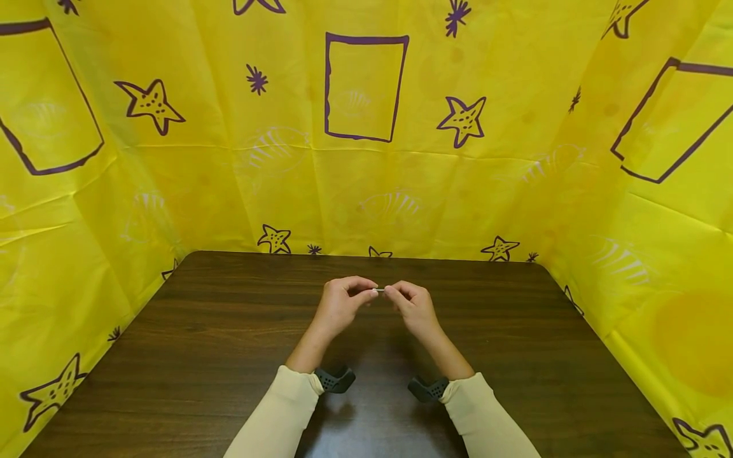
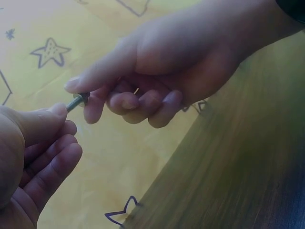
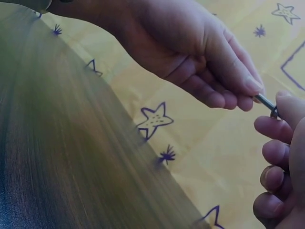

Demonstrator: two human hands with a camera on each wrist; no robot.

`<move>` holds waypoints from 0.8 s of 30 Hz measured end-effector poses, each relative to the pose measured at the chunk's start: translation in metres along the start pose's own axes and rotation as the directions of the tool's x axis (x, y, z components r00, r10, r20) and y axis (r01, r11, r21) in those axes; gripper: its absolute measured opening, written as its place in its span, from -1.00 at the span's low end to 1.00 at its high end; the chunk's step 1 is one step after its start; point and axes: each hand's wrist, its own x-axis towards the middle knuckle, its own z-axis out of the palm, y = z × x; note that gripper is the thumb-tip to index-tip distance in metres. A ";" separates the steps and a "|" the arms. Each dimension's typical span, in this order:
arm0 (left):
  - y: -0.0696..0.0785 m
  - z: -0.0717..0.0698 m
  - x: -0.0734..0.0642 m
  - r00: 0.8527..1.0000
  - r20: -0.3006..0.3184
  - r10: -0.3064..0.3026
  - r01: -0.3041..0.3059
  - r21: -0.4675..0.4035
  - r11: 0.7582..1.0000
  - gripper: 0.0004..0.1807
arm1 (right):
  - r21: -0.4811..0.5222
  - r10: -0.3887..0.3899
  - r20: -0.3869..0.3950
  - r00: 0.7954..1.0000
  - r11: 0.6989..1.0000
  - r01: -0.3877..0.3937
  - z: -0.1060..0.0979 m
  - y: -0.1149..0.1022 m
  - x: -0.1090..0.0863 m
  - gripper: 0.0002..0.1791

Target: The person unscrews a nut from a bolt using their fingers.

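Observation:
A thin metal bolt [image 2: 74,102] with a threaded shank is held in the air between the two hands. My left hand [image 1: 339,306] pinches one end of the shank between thumb and fingers. At the other end my right hand [image 1: 417,312] pinches a wider dark piece [image 3: 274,112] with thumb and forefinger; whether this is the bolt's head or a nut, I cannot tell. In the head view only a short pale stretch of the bolt shows between the fingertips. The other fingers of the right hand are loosely curled.
Beneath the hands lies a dark wood-grain table [image 1: 229,356]. A yellow cloth [image 1: 366,172] with starfish and fish drawings hangs around its back and sides. Dark bands [image 1: 338,380] sit on both wrists, beside light sleeves [image 1: 280,407].

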 end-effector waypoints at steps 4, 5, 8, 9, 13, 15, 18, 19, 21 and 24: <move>-0.001 -0.001 0.000 1.000 -0.006 -0.002 0.002 0.005 1.000 -0.91 | 0.010 -0.007 0.003 1.000 1.000 0.007 0.000 0.002 0.000 -0.85; -0.001 -0.001 0.000 1.000 -0.007 -0.003 0.003 0.008 1.000 -0.91 | 0.013 -0.006 0.003 1.000 1.000 0.006 0.000 0.002 0.000 -0.86; -0.002 -0.001 0.000 1.000 -0.004 -0.008 0.008 0.017 1.000 -0.89 | 0.036 0.003 0.008 1.000 0.999 -0.003 0.001 0.004 0.000 -0.85; -0.002 -0.001 0.000 1.000 -0.002 -0.011 0.011 0.019 1.000 -0.88 | 0.043 0.005 0.011 1.000 0.999 -0.005 0.001 0.005 0.000 -0.85; -0.001 -0.001 0.000 1.000 -0.001 -0.015 0.015 0.017 1.000 -0.86 | 0.062 -0.004 0.017 1.000 0.998 0.003 0.000 0.007 0.000 -0.86; -0.001 -0.001 0.000 1.000 -0.003 -0.016 0.017 0.016 1.000 -0.87 | 0.070 -0.016 0.019 1.000 0.997 0.015 -0.001 0.008 0.000 -0.88; 0.000 -0.002 0.000 1.000 -0.002 -0.022 0.022 0.005 1.000 -0.90 | 0.087 -0.036 0.021 0.999 0.996 0.034 -0.001 0.008 -0.001 -0.90; 0.001 -0.002 0.000 1.000 -0.002 -0.023 0.023 -0.002 1.000 -0.91 | 0.096 -0.040 0.023 0.999 0.995 0.038 0.000 0.008 -0.001 -0.89; 0.000 -0.002 0.000 1.000 -0.001 -0.024 0.024 -0.010 1.000 -0.92 | 0.109 -0.049 0.023 0.999 0.993 0.046 0.000 0.008 -0.001 -0.88; 0.000 -0.002 0.000 1.000 -0.005 -0.018 0.018 -0.013 1.000 -0.93 | 0.116 -0.064 0.027 0.998 0.991 0.061 0.000 0.009 -0.002 -0.87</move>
